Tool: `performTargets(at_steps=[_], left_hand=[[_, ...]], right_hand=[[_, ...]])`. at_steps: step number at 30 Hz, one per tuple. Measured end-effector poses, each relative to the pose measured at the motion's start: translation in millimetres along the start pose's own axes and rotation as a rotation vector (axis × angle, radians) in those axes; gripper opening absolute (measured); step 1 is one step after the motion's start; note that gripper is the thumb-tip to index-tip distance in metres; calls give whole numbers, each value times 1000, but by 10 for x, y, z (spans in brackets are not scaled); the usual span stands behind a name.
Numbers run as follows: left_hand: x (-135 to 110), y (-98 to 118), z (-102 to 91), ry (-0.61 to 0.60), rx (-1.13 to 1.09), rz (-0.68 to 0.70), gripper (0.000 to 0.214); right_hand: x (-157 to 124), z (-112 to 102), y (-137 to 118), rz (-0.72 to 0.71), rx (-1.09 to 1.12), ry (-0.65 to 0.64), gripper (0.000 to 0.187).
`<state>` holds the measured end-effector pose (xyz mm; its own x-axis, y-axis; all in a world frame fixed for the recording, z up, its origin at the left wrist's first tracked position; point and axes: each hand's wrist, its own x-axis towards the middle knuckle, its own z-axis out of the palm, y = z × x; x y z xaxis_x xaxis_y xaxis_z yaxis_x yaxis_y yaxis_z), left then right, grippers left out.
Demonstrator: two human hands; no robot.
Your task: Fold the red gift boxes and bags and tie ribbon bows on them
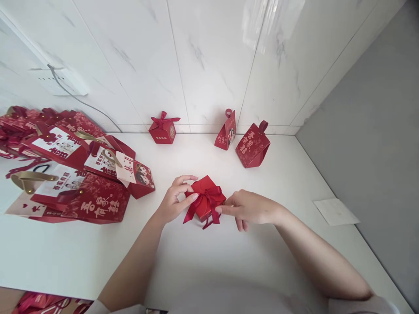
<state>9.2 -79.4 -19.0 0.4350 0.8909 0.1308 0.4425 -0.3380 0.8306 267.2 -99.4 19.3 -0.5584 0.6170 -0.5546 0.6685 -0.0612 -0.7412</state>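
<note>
Grasping the box (206,182) at its left corner, the left hand (172,203) has its thumb against the bow (214,195); the right hand (253,207) has fingers touching a ribbon tail (215,216), whether pinching I cannot tell. The box is mid-tabletop (186,159), right of heaped boxes (98,205).

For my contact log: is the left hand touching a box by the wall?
No, the left hand is on the bow-tied red box.
</note>
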Motion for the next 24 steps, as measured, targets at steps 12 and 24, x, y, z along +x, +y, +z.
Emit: performTargets(at_steps=[12, 24], left_hand=[[42, -177, -13, 112, -193, -67, 35], [61, -284, 4, 214, -281, -166, 40]], right_hand=[[560, 73, 298, -128, 636, -269, 42], [509, -21, 313, -286, 481, -186, 32]])
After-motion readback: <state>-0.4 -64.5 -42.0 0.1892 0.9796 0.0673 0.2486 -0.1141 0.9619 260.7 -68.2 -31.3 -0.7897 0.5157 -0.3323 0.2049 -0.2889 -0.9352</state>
